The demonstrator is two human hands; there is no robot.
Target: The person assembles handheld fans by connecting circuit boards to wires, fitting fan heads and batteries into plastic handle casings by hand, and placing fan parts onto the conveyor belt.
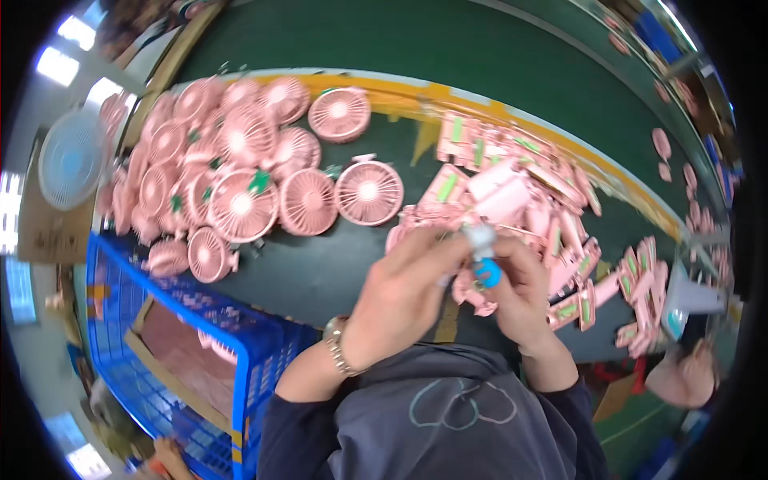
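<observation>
My left hand point(404, 292), with a metal wristwatch point(338, 348) on its wrist, is closed with its fingertips meeting my right hand point(522, 296) in front of my body. My right hand is closed too, its fingers bent inward. Between the fingertips show a blurred whitish bit point(480, 238) and a bright blue round bit point(486, 273); whether these are parts or finger covers I cannot tell. Just below them, a small pink plastic piece point(474, 298) shows between the hands. Beyond my hands lies a heap of pink plastic housings point(500, 192), several with green strips.
Many pink round fan heads point(244, 204) pile up on the dark table at the left. A blue plastic crate point(240, 376) stands at the near left. Beyond a yellow-taped ledge point(384, 100) runs a green belt point(384, 40). More pink pieces point(640, 280) lie at the right.
</observation>
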